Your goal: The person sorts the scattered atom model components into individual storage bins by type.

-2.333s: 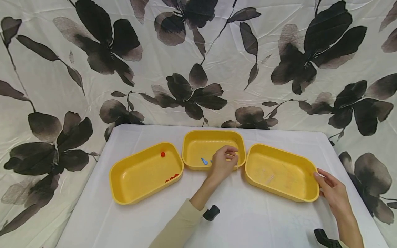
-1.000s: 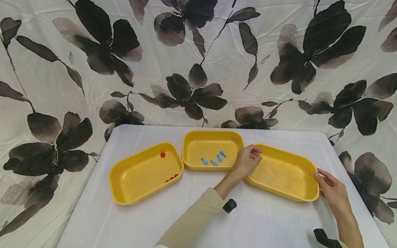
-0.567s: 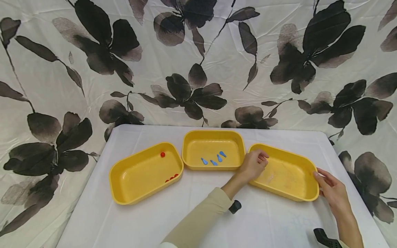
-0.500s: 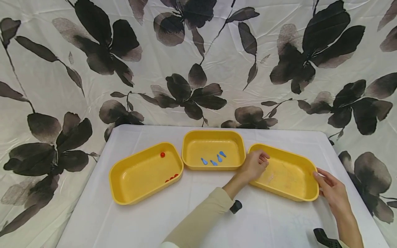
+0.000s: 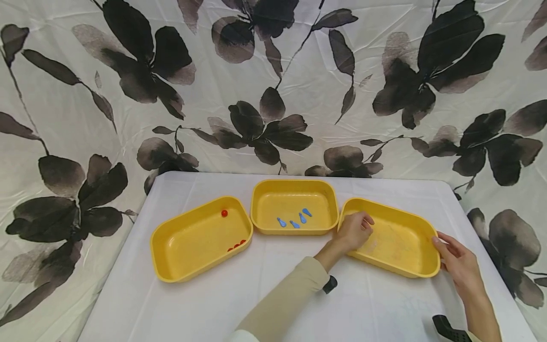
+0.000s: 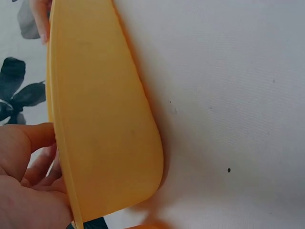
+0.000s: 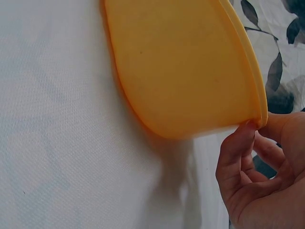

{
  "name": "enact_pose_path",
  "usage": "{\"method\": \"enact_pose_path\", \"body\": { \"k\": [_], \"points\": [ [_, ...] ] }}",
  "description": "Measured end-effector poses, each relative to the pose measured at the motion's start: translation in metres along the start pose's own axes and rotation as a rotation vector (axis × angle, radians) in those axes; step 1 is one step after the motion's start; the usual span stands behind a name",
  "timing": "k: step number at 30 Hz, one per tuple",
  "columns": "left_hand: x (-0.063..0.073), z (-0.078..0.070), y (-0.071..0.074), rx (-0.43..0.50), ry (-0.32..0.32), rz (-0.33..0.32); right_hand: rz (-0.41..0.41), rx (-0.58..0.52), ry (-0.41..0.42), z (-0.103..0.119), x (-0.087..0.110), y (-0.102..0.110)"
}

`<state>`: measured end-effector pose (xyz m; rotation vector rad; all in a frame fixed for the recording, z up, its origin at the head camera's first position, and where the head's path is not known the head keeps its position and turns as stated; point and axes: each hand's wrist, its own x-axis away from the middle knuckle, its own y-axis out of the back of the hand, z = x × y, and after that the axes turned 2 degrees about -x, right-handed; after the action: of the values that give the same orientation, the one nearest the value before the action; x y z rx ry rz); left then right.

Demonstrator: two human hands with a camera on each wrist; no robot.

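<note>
Three yellow trays stand on the table. In the head view my left hand (image 5: 355, 232) reaches over the near left edge of the right tray (image 5: 410, 273), fingers curled inside it. The left wrist view shows the thumb and fingers passing behind the rim, so the fingertips and anything between them are hidden. My right hand (image 5: 461, 261) pinches that tray's right end between thumb and fingers, plainly seen in the right wrist view. Faint pale marks or clear pieces show on this tray's floor. Several small blue teardrop-shaped pieces (image 5: 302, 218) lie in the middle tray (image 5: 295, 232).
The left tray (image 5: 179, 279) holds a red ball (image 5: 224, 213) and several more red pieces (image 5: 237, 246) partly hidden by its near wall. A white cloth covers the table (image 5: 205, 313). Behind hangs a flowered curtain (image 5: 333, 85).
My left hand has moved from above the middle tray rightward into the right tray, and slightly lower lately, uncovering the blue pieces. The right hand stays on the right tray's end.
</note>
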<state>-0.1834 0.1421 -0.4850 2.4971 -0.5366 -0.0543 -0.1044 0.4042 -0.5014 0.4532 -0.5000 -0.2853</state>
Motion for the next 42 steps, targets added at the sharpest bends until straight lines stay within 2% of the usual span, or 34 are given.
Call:
{"method": "enact_pose_path", "body": {
  "k": [4,10,17,26,31,42],
  "points": [
    [-0.002,-0.001,-0.003,-0.025,0.003,0.016,-0.003,-0.004,0.001,0.000,0.001,0.001],
    [-0.006,-0.003,-0.007,-0.064,0.042,0.033,0.001,-0.012,0.019,-0.002,0.001,0.002],
    [-0.007,-0.001,-0.014,-0.151,0.059,0.051,0.002,-0.023,0.025,-0.003,0.000,0.003],
    [-0.005,-0.001,-0.014,-0.209,0.088,0.042,0.002,-0.019,-0.004,-0.002,0.000,0.002],
    [-0.006,0.001,-0.015,-0.199,0.070,0.025,0.004,-0.016,-0.001,0.000,0.000,0.001],
    [-0.002,-0.002,-0.007,-0.077,-0.001,-0.019,-0.029,-0.016,-0.012,0.002,-0.003,-0.001]
  ]
}}
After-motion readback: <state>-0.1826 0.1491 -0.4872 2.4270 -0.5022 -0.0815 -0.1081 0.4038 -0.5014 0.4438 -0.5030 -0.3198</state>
